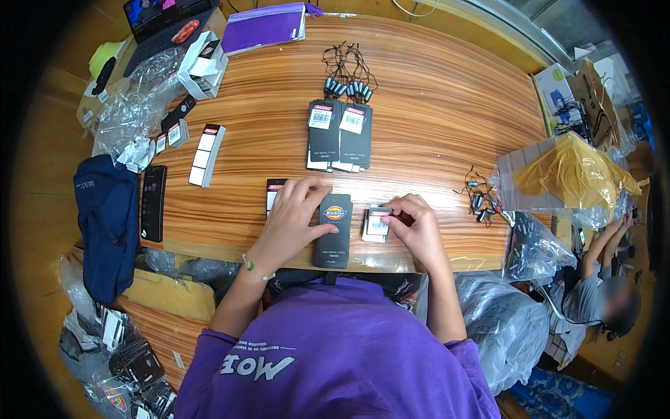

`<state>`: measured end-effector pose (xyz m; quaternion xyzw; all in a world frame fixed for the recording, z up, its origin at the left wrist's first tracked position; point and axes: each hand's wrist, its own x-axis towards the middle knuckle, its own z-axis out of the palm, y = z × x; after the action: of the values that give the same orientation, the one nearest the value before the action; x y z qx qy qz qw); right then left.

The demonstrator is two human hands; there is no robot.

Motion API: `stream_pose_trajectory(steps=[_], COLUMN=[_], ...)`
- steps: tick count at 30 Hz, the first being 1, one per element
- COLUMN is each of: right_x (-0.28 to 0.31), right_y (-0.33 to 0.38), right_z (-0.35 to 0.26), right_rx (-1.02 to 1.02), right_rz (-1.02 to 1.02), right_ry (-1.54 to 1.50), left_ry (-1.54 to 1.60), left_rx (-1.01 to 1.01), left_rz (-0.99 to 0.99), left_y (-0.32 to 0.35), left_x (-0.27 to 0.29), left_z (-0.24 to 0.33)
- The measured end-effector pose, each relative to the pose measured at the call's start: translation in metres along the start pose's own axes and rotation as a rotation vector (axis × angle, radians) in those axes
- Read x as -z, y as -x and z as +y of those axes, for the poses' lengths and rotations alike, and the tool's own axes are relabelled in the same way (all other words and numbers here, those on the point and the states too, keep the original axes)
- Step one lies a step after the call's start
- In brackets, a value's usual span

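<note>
L hand [296, 209] flat on black card [333, 230]; R hand [412, 227] grip pinching small tag stack [375, 225].

On the tabletop [433, 105] I see a long tag [333, 230] lying at the near edge between my hands; a small tag stack [375, 225] sits just right of it; two tag piles [340, 134] lie behind, cords [347, 70] beyond those; a laptop [164, 21] far left.
</note>
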<state>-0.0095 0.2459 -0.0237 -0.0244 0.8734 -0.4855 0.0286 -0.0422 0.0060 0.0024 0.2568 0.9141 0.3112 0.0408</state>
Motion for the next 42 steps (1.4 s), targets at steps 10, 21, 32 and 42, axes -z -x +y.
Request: stream_pose_trajectory(steps=[10, 21, 32, 42], right_x=[0.005, 0.066, 0.134, 0.161], right_y=[0.02, 0.008, -0.008, -0.001], right_z=[-0.041, 0.003, 0.079, 0.037], right_rx=[0.027, -0.039, -0.193, -0.192], right_rz=[-0.094, 0.405, 0.418, 0.448], right_ry=[-0.467, -0.085, 0.462, -0.066], left_ry=[0.814, 0.946, 0.97, 0.977], left_rx=[0.307, 0.38, 0.324, 0.256], left_rz=[-0.035, 0.1, 0.036, -0.038], left_y=[0.012, 0.011, -0.006, -0.009], left_x=[0.004, -0.005, -0.009, -0.005], left_z=[0.018, 0.031, 0.048, 0.04])
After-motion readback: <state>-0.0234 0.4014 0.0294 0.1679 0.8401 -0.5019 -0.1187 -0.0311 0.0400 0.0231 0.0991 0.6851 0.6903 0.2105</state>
